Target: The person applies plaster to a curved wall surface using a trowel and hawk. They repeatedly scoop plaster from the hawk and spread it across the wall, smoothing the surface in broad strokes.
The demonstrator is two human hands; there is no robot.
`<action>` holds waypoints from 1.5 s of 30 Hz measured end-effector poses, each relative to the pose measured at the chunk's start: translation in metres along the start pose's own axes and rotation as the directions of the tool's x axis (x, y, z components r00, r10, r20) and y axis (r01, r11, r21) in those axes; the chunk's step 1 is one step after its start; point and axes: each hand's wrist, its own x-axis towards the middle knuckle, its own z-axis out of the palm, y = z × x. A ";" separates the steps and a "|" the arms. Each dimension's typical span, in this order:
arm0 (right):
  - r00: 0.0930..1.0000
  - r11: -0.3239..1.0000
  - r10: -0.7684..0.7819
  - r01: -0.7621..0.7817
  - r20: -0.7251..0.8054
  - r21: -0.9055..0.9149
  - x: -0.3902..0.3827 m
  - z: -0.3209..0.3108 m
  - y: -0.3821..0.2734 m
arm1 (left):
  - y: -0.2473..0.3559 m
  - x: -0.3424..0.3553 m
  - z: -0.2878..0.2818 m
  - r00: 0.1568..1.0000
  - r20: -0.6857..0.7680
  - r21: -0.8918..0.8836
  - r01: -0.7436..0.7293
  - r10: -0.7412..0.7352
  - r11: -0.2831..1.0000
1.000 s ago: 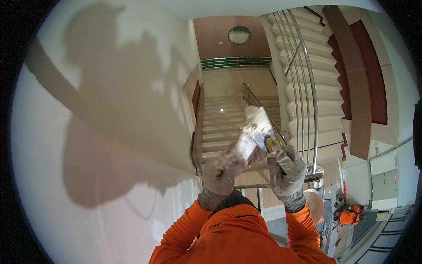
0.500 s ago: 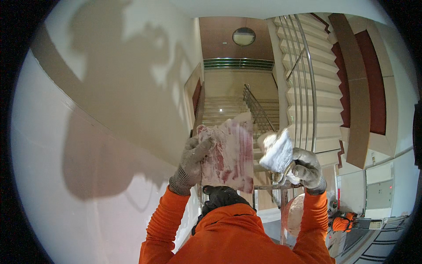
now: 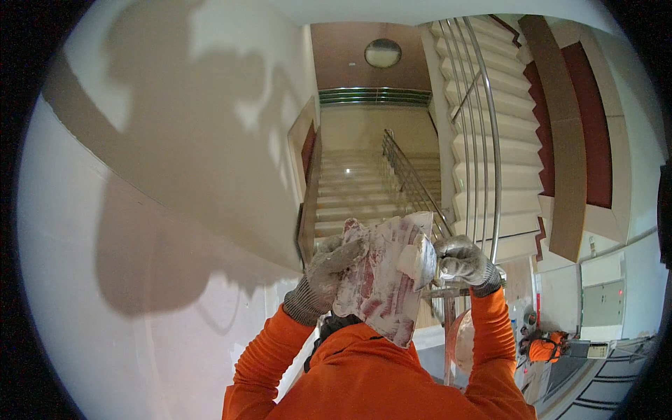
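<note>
The left hand (image 3: pixel 329 273), in a grey knitted glove, grips the left edge of a flat reddish board (image 3: pixel 371 280), which lies tilted before the chest; the thumb overlaps its face, while the other fingers are mostly lost behind it. The right hand (image 3: pixel 463 262), likewise gloved, holds a putty knife (image 3: pixel 425 260) by a handle that the fingers largely conceal; its blade, at the board's right side, is coated with paste, and whether metal meets board I cannot tell. Board surface: streaked and ridged with whitish paste (image 3: pixel 408 262), the red showing through in uneven bands. Glove cuffs are ribbed, the orange jacket (image 3: pixel 392 374) smooth, wrinkled at the sleeves and cut off at the near edge. A dark fabric piece (image 3: pixel 334 327) shows only in part beneath the board. Near right, a rounded pale container (image 3: pixel 463 343) is partly covered by the right sleeve. Left, a smooth pale wall (image 3: pixel 161 357) carries a large soft-edged shadow (image 3: pixel 154 245). Right, tubular metal railings (image 3: pixel 498 154) curve beside saw-toothed pale stairs (image 3: pixel 516 140); far off, a round pane (image 3: pixel 383 53) is set in a brownish wall (image 3: pixel 343 49). Far right, an orange-clad shape (image 3: pixel 546 348) is too small to make out.
</note>
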 end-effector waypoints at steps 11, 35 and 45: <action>0.984 0.946 0.081 -0.026 0.157 -0.323 -0.012 -0.017 -0.020 | 0.016 -0.008 -0.017 0.997 0.078 0.046 0.008 -0.011 0.999; 0.738 0.247 0.056 -0.663 -0.672 -0.707 -0.296 0.020 0.022 | -0.006 0.030 -0.051 0.979 -0.068 0.353 -0.158 0.194 0.922; 0.715 0.172 0.356 -0.684 -0.602 -0.709 -0.247 0.065 0.039 | -0.005 0.032 -0.040 0.975 -0.115 0.231 -0.159 0.189 0.960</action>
